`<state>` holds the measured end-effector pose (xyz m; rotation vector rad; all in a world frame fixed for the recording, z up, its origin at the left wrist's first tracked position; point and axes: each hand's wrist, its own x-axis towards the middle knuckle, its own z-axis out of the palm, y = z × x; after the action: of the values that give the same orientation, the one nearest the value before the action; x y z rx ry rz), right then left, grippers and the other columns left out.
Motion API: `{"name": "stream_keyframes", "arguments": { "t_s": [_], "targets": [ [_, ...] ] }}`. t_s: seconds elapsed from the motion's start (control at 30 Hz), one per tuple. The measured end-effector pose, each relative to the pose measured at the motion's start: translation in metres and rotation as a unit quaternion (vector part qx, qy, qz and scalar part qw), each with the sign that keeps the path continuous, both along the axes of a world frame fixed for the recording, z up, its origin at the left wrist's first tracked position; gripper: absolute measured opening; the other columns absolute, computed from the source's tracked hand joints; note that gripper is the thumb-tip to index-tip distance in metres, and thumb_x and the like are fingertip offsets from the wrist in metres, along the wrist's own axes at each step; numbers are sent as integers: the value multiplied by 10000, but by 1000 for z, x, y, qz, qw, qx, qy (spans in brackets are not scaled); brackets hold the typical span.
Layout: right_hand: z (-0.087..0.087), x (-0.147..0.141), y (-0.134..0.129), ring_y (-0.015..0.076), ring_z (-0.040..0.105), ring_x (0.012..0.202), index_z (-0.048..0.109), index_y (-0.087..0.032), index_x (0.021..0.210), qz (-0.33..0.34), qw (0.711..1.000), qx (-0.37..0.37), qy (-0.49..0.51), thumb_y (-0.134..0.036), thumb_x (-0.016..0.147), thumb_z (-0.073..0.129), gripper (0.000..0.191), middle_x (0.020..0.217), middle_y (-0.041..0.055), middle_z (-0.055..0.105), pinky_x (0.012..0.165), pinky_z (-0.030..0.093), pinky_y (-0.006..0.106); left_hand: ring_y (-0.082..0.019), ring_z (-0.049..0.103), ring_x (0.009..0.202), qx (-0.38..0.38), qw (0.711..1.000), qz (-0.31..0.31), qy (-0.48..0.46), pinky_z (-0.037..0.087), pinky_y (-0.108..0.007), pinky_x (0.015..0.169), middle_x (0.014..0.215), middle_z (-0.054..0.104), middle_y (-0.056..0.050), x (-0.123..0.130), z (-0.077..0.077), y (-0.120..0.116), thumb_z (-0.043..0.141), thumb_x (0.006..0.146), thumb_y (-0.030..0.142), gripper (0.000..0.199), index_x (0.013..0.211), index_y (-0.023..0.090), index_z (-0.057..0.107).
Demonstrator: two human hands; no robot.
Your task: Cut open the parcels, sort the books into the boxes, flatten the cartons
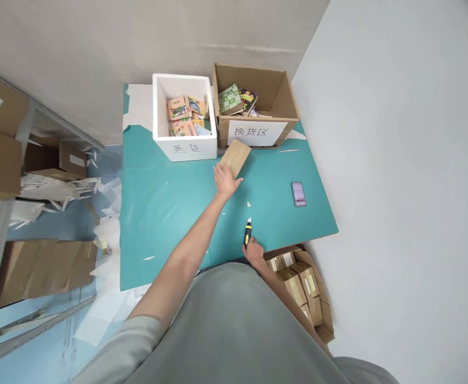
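Brown package [237,156] at my left hand [225,178], knife uncovered

My left hand lies spread against the package's near end, thumb splayed outward; whether it truly grips, I cannot tell. The package is just in front of the open cardboard box [278,96], its far end overlapping the white label [263,137] in my view. Nearer me, my right hand [253,250] is closed around a utility knife [247,235], the blade [250,220] pointing away from me. That worries me most: a sudden slide of the package toward me could bring my left hand onto the edge. A loose hold might also let it skid across the green counter [157,208]. Farther out, the white foam box [183,148] holds small books [177,108], and a phone [298,193] lies off to the right, well apart.
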<state>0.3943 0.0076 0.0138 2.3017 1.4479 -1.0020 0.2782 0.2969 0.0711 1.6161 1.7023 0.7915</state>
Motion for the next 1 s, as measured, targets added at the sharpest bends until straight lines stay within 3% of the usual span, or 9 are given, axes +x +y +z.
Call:
{"name": "stream_keyframes", "arguments": {
  "t_s": [0.1,0.2,0.3,0.37,0.47,0.63,0.77,0.87,1.0],
  "targets": [
    [-6,0,-2,302,700,1107,517,-87,1351,10,1000,-13,-6,-300,1050,605,379,1280,239,687,905,488,345,-589,58,1625,-35,999,19,36,93,-680,1319,1713,145,-418,14,-7,20,1017,640,340,1232,1585,-10,308],
    [-8,3,-3,302,713,1101,507,-117,1366,11,1000,-15,-9,-303,1043,595,384,1285,221,694,903,498,342,-571,164,1597,-44,997,27,62,164,-656,1311,1660,239,-425,9,-11,28,966,664,212,1091,1528,-48,354],
    [-8,6,-6,304,730,1109,513,-135,1364,7,1000,-8,-14,-322,1044,581,376,1297,211,693,908,518,351,-533,307,1531,-45,995,27,82,246,-643,1287,1572,364,-398,-16,-11,22,914,669,176,1022,1499,-52,364],
    [-7,7,-9,296,740,1104,523,-148,1343,4,1000,-1,-21,-334,1051,569,349,1305,205,688,908,528,353,-511,371,1493,-35,994,11,101,290,-628,1277,1523,429,-361,-45,-11,4,912,640,199,1047,1504,-35,369],
    [-7,9,-15,282,746,1076,537,-159,1317,4,999,12,-30,-357,1062,550,324,1285,191,692,897,540,352,-488,434,1457,-15,991,-42,127,359,-606,1257,1507,473,-307,-105,-13,-54,905,626,254,1035,1509,28,415],
    [-11,9,-26,364,632,1290,527,-111,1396,23,997,44,-56,-371,1058,548,427,1361,264,639,1053,501,443,-469,404,1530,-4,979,-148,137,375,-611,1274,1642,402,-258,-216,-20,-202,847,709,264,1053,1633,133,358],
    [-19,-5,-31,396,500,1453,416,-71,1588,95,984,150,16,-358,1021,609,665,1534,281,548,1206,406,506,-431,259,1643,0,979,-140,145,318,-633,1311,1761,303,-153,-276,-21,-299,698,838,161,857,1643,260,422],
    [-26,-26,-31,358,475,1511,393,-96,1641,136,969,157,137,-347,975,676,766,1594,231,538,1258,382,473,-418,277,1643,-7,984,-88,157,339,-640,1295,1791,256,-123,-292,-25,-338,602,938,173,688,1607,297,499],
    [-37,-53,-28,361,526,1495,416,-143,1654,127,950,121,258,-323,879,791,879,1576,202,587,1248,422,512,-431,371,1598,-34,992,-24,122,416,-618,1245,1790,228,-171,-287,-35,-351,621,952,225,733,1659,269,434]
  ]
}}
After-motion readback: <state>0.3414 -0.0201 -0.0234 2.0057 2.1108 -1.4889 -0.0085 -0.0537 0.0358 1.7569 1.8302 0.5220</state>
